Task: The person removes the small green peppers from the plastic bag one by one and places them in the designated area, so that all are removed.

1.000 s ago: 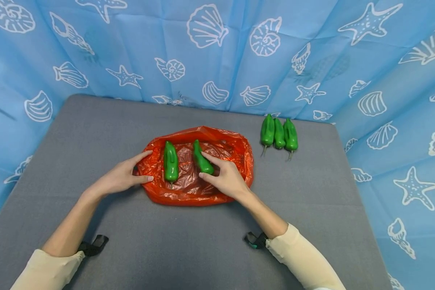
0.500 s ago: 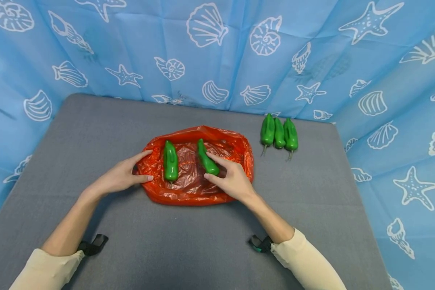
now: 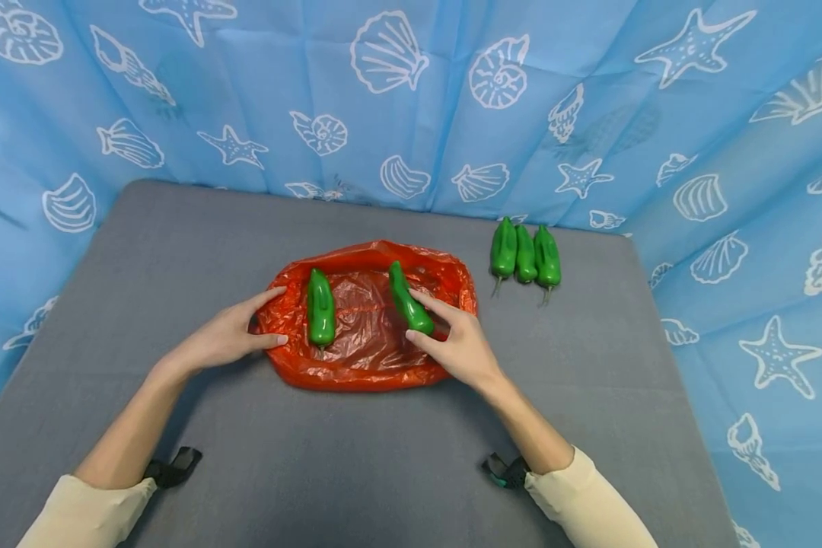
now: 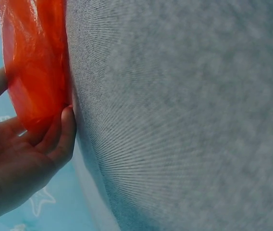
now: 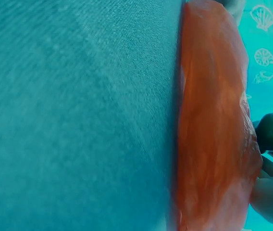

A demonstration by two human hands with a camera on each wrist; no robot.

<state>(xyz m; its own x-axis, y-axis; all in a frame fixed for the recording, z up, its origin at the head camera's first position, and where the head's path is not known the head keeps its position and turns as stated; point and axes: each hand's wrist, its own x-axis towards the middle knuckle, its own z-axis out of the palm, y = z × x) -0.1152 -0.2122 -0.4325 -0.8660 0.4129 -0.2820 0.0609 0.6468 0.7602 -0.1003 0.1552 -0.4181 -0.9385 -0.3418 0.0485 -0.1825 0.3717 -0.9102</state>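
Observation:
A red plastic bag [image 3: 356,379] lies on the table with its mouth spread wide and its rim folded down. At its left end my left hand [image 3: 229,332] grips the rim; the left wrist view shows the fingers curled against the red film [image 4: 35,62]. My right hand [image 3: 462,346] pinches a green pepper [image 3: 409,303] between thumb and fingers over the right half of the bag. That pepper's rounded end [image 5: 271,132] rises past the bag's side in the right wrist view. Another green pepper [image 3: 321,308] lies inside the bag on the left, lengthwise to me.
Three more green peppers [image 3: 524,253] lie side by side at the back right of the grey table [image 3: 356,472], stems toward me. A blue curtain [image 3: 260,84] with white shells and starfish hangs behind the table and along its sides.
The right hand has carried its pepper rightward across the bag, away from the other pepper. My left hand stays on the rim.

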